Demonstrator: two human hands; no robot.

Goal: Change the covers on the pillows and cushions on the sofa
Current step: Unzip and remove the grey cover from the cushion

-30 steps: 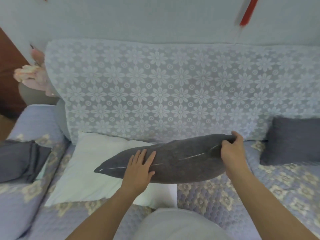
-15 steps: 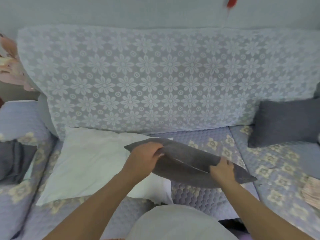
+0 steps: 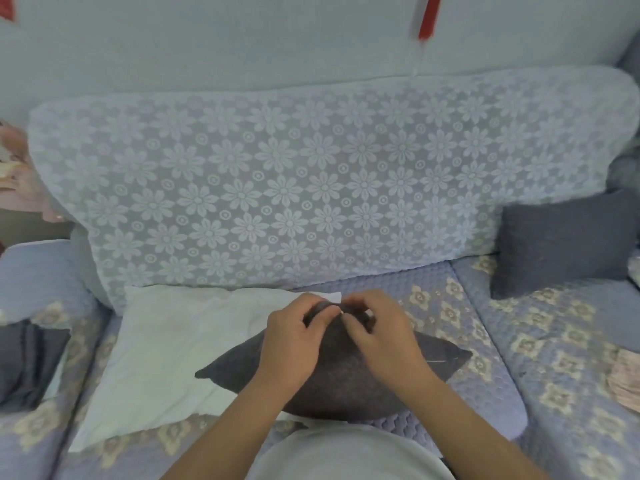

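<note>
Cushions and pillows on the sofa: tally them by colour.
Dark grey cushions: 2, one gripped by both hands, one at the right end
White pillows: 1
Total: 3

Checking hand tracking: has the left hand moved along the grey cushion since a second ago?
Yes. The left hand went from the grey cushion side to its top edge.

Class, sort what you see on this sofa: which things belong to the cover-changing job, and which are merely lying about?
Belong to the job:
dark grey cushion, pinched at its far edge by the left hand and right hand
white pillow
second grey cushion
folded dark fabric

Lying about:
lace throw
red hanging ornament
pink items
</note>
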